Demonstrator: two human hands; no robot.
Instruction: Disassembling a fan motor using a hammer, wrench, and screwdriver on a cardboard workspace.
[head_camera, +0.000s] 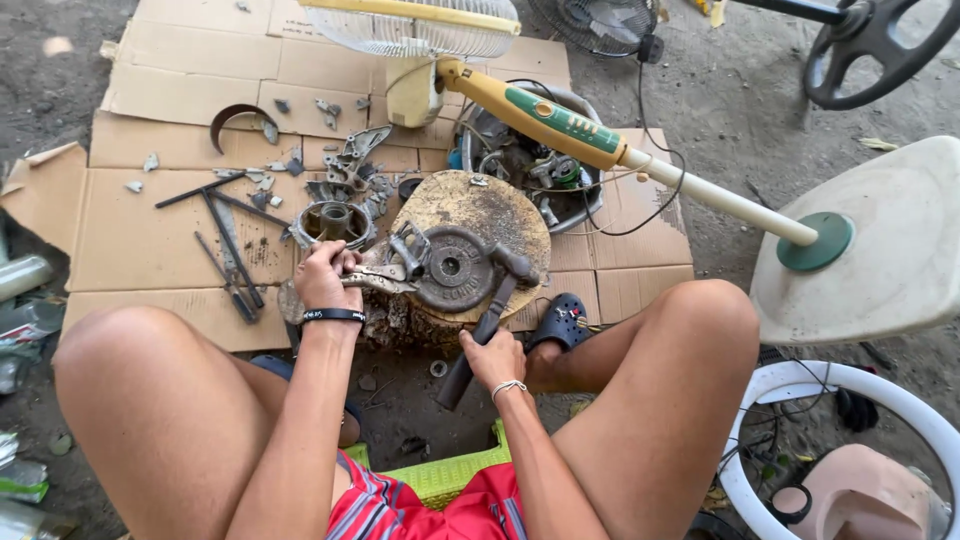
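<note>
My left hand (322, 277) grips a jagged grey metal piece (378, 279) and holds it against the edge of a round wooden stump (480, 215). My right hand (493, 357) is closed around the dark handle of a hammer (487, 320); its head rests on the stump beside a round dark iron weight plate (455, 268). Several broken metal fragments lie on the stump near my left fingers.
Flattened cardboard (150, 240) carries metal rods, scraps and a round motor housing (333, 221). A toppled pedestal fan (560, 125) lies across a metal bowl of parts (590, 200). A fan base (880, 250), a white ring (850, 400) and a black clog (562, 322) sit right.
</note>
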